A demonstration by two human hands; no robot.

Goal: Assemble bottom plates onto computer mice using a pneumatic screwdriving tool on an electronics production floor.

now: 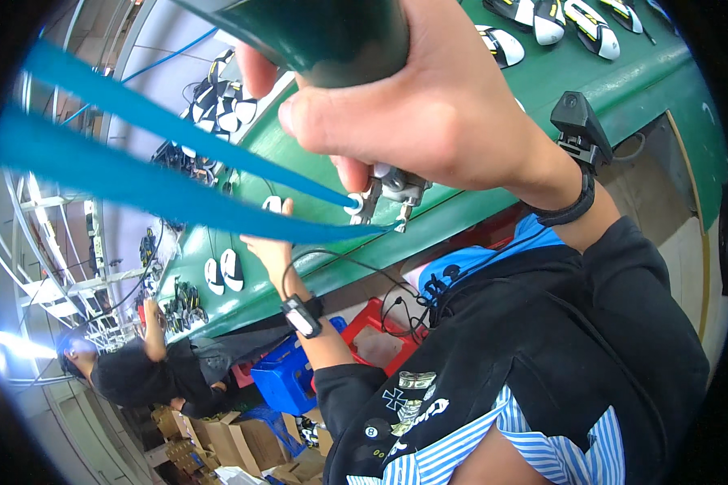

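Observation:
My right hand [437,121] is wrapped around a thick dark green pneumatic tool [332,40], held up close to the camera. Below the hand, metal air fittings [384,194] join two blue hoses [194,141] that sweep off to the left. Farther off, my left hand [273,257] is over the green workbench, fingers apart, with a hose crossing in front and hiding its middle. A white shell piece [273,203] lies by its fingertips; whether they touch it I cannot tell. Two white-and-black mouse-shaped parts [223,273] rest left of this hand.
Several more such parts [590,28] lie at the top right of the green workbench [315,279], others in a pile [222,97] beyond it. A blue crate [287,376] and a red one [376,339] stand below its edge. Another person [150,368] works at left, near cardboard boxes [234,440].

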